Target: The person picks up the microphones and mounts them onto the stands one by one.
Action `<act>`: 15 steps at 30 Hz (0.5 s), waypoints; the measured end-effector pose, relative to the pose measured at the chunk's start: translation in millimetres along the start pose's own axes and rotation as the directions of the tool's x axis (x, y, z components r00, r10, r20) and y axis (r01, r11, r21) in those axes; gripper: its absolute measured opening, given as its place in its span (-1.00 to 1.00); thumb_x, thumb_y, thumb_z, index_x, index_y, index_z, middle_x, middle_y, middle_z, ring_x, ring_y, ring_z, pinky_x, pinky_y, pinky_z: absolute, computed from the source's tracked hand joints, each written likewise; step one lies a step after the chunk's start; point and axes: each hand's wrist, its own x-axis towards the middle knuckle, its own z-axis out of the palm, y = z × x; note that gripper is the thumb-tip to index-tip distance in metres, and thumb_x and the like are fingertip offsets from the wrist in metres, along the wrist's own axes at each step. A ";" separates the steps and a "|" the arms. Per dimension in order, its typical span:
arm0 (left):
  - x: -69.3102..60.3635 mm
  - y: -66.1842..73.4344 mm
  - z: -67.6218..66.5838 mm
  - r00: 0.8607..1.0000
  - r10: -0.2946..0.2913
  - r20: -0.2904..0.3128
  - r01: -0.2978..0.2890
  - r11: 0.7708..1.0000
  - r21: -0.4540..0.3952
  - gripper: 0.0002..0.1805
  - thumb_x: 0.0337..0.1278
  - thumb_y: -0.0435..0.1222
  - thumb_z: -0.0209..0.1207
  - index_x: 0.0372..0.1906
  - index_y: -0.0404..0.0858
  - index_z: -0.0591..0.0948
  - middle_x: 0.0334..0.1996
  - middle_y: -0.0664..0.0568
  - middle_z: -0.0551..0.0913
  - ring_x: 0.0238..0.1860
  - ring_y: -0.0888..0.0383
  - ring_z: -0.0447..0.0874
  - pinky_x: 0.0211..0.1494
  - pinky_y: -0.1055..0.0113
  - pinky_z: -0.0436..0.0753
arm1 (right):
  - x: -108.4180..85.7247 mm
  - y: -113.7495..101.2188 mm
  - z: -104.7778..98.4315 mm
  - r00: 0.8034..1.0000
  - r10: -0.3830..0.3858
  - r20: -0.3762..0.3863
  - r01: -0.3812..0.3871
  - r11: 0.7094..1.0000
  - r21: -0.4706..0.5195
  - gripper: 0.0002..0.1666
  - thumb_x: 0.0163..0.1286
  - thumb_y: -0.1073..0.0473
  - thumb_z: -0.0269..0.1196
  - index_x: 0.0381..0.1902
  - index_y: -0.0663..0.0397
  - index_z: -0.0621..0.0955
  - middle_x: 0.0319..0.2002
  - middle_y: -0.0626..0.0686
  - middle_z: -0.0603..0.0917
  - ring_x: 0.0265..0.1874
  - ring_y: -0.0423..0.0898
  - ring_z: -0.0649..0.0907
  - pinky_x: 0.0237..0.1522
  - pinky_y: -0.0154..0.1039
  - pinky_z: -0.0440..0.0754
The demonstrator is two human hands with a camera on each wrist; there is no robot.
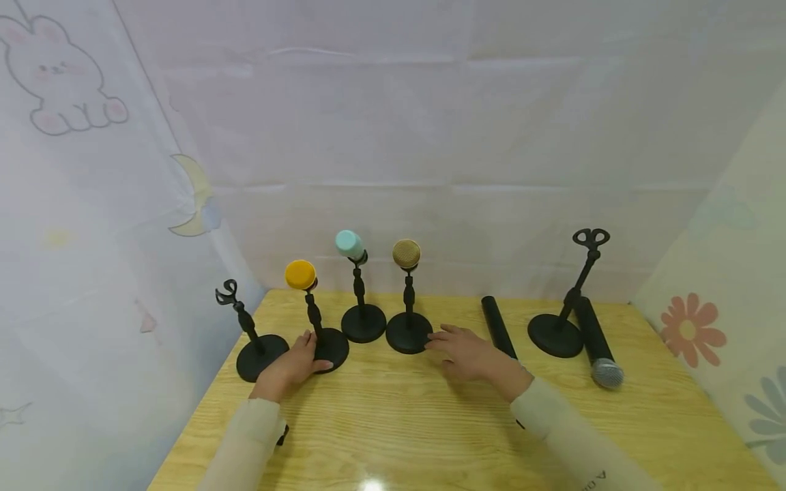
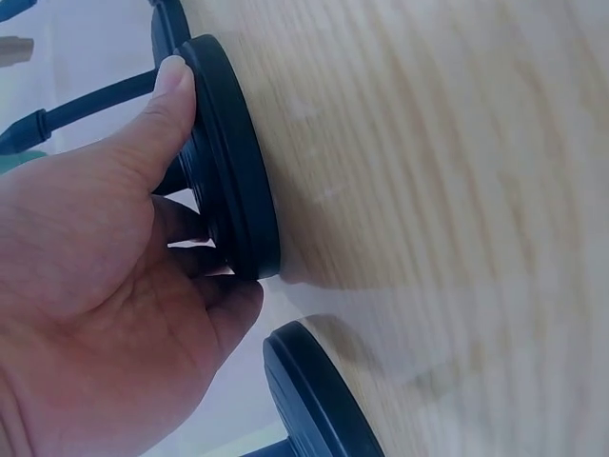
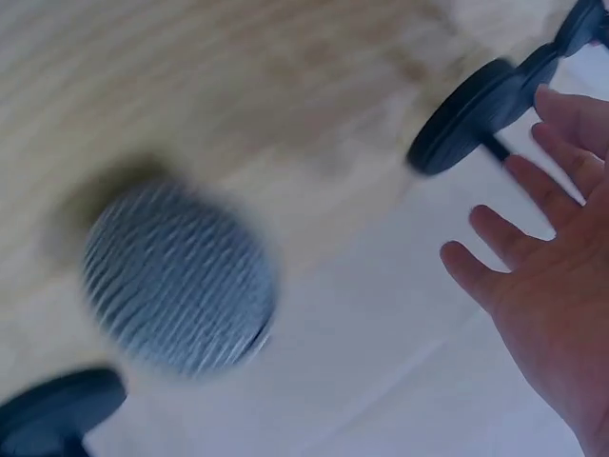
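Observation:
My left hand [image 1: 293, 365] grips the round black base of the microphone stand [image 1: 331, 349] that carries a yellow-topped microphone [image 1: 301, 274]. Close up in the left wrist view, the thumb lies along one side of this base [image 2: 233, 162] and the fingers curl at its rim. My right hand [image 1: 467, 351] has its fingers spread beside the base of the stand [image 1: 409, 334] with a gold-mesh microphone [image 1: 406, 254]. In the right wrist view those fingers hold nothing; whether a fingertip touches the base is unclear. Between these stands is one with a mint-topped microphone [image 1: 349, 244].
A bare-clip stand [image 1: 260, 356] stands at the left of the wooden table [image 1: 381, 423], another [image 1: 555, 335] at the right. One black microphone [image 1: 497, 327] lies partly behind my right hand, and a silver-headed microphone [image 1: 606, 372] lies farther right. White cloth [image 1: 368, 136] hangs behind.

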 end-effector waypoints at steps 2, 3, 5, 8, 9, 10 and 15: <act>1.4 0.6 -2.1 1.000 0.000 0.001 0.000 1.000 -0.006 -0.06 0.50 0.01 0.08 0.57 -0.53 -0.07 0.57 -0.45 -0.15 0.57 -0.37 -0.14 0.51 -0.26 0.13 | -8.6 11.9 -4.0 1.000 0.012 -0.001 -0.012 1.000 -0.010 -0.46 0.46 0.34 0.21 0.37 0.02 0.54 0.43 0.16 0.43 0.48 0.33 0.25 0.39 0.34 0.27; 2.2 0.7 -3.1 1.000 -0.002 0.001 0.002 1.000 -0.014 -0.05 0.50 0.01 0.09 0.57 -0.53 -0.07 0.57 -0.45 -0.15 0.57 -0.37 -0.14 0.51 -0.26 0.12 | -12.8 17.6 -6.2 1.000 0.012 -0.010 -0.013 1.000 -0.024 -0.45 0.45 0.37 0.19 0.37 0.00 0.54 0.43 0.16 0.44 0.48 0.33 0.26 0.39 0.35 0.26; 4.1 0.3 -4.5 1.000 -0.007 0.003 0.007 1.000 -0.014 -0.05 0.50 0.01 0.08 0.57 -0.53 -0.07 0.57 -0.45 -0.16 0.57 -0.37 -0.15 0.51 -0.26 0.11 | -21.2 28.6 -11.1 1.000 0.010 -0.027 -0.011 0.998 -0.068 -0.41 0.42 0.42 0.18 0.37 -0.02 0.54 0.43 0.15 0.44 0.46 0.32 0.29 0.37 0.35 0.29; 7.5 -1.9 -5.7 1.000 -0.021 0.005 0.021 1.000 -0.004 -0.04 0.50 0.01 0.08 0.57 -0.53 -0.09 0.58 -0.45 -0.16 0.57 -0.37 -0.15 0.52 -0.25 0.11 | -34.1 42.1 -19.4 0.999 0.017 -0.036 -0.020 0.995 -0.098 -0.35 0.39 0.46 0.19 0.41 0.02 0.49 0.44 0.17 0.42 0.44 0.31 0.32 0.34 0.36 0.32; 8.6 -2.8 -6.2 1.000 -0.023 0.005 0.023 1.000 -0.003 -0.04 0.49 0.02 0.08 0.57 -0.53 -0.09 0.57 -0.46 -0.16 0.57 -0.38 -0.15 0.52 -0.25 0.11 | -38.1 46.0 -22.0 0.999 0.018 -0.036 -0.022 0.994 -0.104 -0.33 0.38 0.47 0.19 0.42 0.05 0.48 0.44 0.19 0.41 0.44 0.31 0.33 0.32 0.37 0.32; 9.4 -3.5 -6.8 1.000 -0.028 0.007 0.028 1.000 -0.006 -0.04 0.49 0.02 0.08 0.57 -0.53 -0.09 0.57 -0.46 -0.16 0.57 -0.38 -0.15 0.52 -0.25 0.11 | -42.1 49.7 -24.4 0.999 0.023 -0.032 -0.026 0.993 -0.111 -0.32 0.37 0.48 0.19 0.43 0.06 0.47 0.44 0.21 0.40 0.44 0.32 0.33 0.32 0.37 0.33; 13.6 -8.1 -10.0 0.999 -0.041 0.004 0.041 0.999 -0.024 -0.03 0.48 0.02 0.09 0.58 -0.52 -0.08 0.57 -0.47 -0.16 0.57 -0.39 -0.16 0.51 -0.26 0.11 | -57.7 67.6 -30.1 0.997 0.074 0.006 -0.073 0.988 -0.135 -0.29 0.37 0.54 0.14 0.45 0.09 0.44 0.46 0.24 0.36 0.45 0.34 0.30 0.34 0.36 0.30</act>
